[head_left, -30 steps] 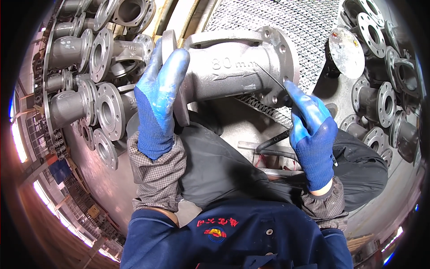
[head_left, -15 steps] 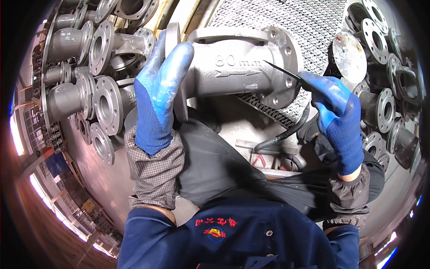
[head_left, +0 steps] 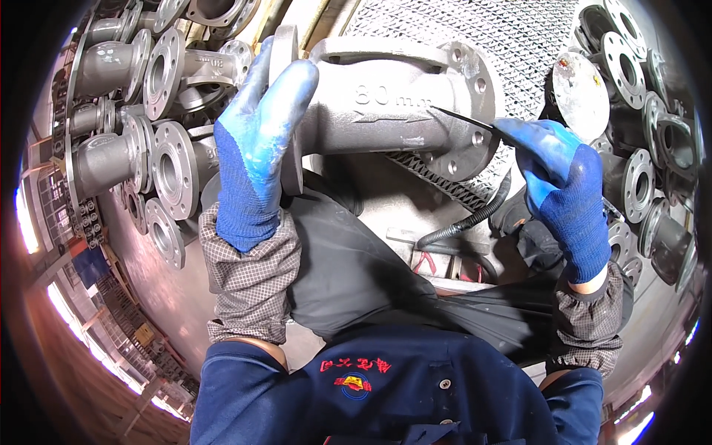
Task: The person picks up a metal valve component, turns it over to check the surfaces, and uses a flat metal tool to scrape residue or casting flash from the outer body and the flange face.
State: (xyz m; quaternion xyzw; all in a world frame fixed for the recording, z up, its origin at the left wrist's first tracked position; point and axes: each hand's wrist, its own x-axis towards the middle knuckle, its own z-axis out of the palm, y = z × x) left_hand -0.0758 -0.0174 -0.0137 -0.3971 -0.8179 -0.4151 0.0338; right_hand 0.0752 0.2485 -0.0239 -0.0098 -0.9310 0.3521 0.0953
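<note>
A grey cast-metal valve body (head_left: 378, 119) with a round flange at each end lies across in front of me, with raised lettering and an arrow on its side. My left hand (head_left: 259, 148), in a blue coated glove, grips its left flange, thumb on the inner side and fingers partly hidden behind. My right hand (head_left: 556, 170), gloved alike, is closed on a slim dark pointed tool (head_left: 469, 120), whose exact kind I cannot tell. The tool points left in front of the right flange, its tip by the raised lettering. Contact with the casting cannot be made out.
Under the casting's right end is a metal mesh grate (head_left: 519, 44). Several similar flanged castings are stacked at left (head_left: 170, 170) and right (head_left: 638, 182). A round pale plate (head_left: 581, 96) stands right of the grate. A dark ribbed hose (head_left: 463, 226) bends below it, near my legs.
The casting and my left hand have shifted slightly up and left in view. The tool tip has moved a little left and down along the lettering.
</note>
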